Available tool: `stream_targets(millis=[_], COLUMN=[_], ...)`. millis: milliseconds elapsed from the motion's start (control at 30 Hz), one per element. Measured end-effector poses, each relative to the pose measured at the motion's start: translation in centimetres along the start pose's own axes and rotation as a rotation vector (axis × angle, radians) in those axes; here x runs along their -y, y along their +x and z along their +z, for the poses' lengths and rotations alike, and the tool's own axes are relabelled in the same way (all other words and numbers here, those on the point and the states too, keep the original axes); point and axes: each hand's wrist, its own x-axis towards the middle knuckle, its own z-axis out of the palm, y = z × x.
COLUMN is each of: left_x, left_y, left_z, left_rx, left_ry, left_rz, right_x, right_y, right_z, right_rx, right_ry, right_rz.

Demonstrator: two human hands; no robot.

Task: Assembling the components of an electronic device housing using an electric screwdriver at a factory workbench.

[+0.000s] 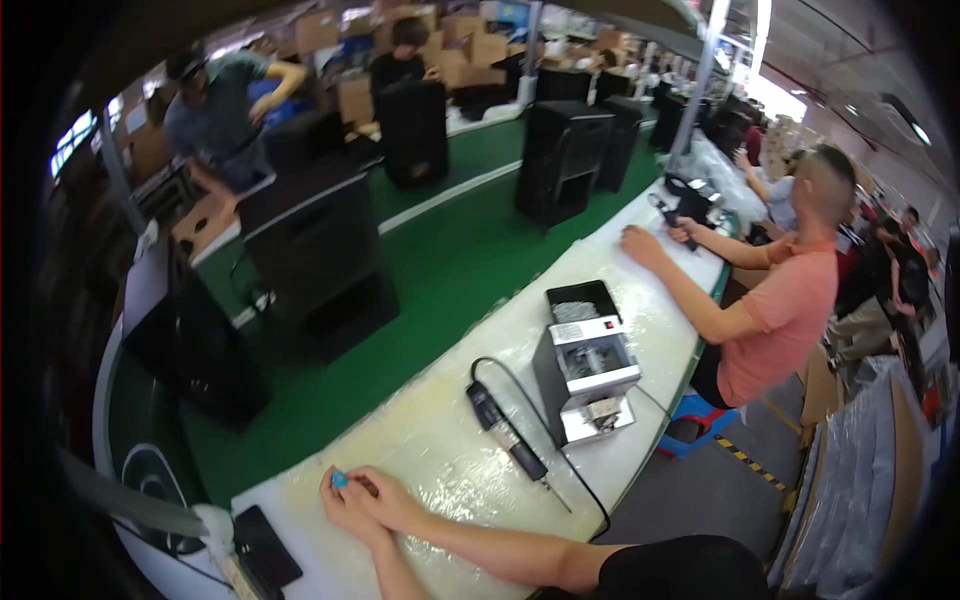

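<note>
Close together over the near end of the white worktable [440, 440], my two hands meet at a small bright blue object [340, 479], too small to name. My left hand [345, 508] is closed around it. Against it, my right hand [392, 500] has its fingers curled in, and what they pinch, if anything, is hidden. An electric screwdriver [507, 432], black with a long thin bit and a cable, lies to the right of my hands. Beyond it stands a grey screw feeder [588, 365] with a dark tray of small metal parts [582, 302] behind it.
A green conveyor [440, 270] runs past the table, carrying black speaker cabinets [315, 250]. A black phone-like slab [267, 545] lies at the left by a post. One co-worker in an orange shirt [785, 320] sits at the right; others stand across the belt.
</note>
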Motion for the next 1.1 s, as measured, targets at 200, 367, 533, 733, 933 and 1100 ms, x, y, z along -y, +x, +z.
stream_targets(millis=[200, 367, 533, 733, 933, 1100], left_x=[-0.9, -1.1, 0.1, 0.7, 3.3, 2.5], left_y=[-0.6, -0.9, -1.3, -1.0, 0.1, 0.0], left_z=[1.9, 1.8, 0.3, 0.2, -2.5, 0.4], left_rx=[-0.023, -0.064, -0.164, -0.208, -0.022, -0.092], left_ry=[0.379, 0.346, 0.282, 0.186, 0.258, -0.049], left_rz=[0.476, 0.415, 0.389, 0.423, -0.020, 0.153], right_x=[0.6, 0.6, 0.9, 0.5, 0.3, 0.3], right_y=[2.1, 1.7, 0.6, -0.2, 0.1, 0.9], right_z=[-0.7, -0.5, 0.3, 0.6, 1.8, 0.5], right_rx=[-0.026, 0.042, 0.131, 0.179, 0.221, 0.158], right_ry=[0.100, 0.232, 0.185, 0.204, 0.186, 0.330], right_rz=[0.100, 0.168, 0.255, 0.140, 0.191, 0.182])
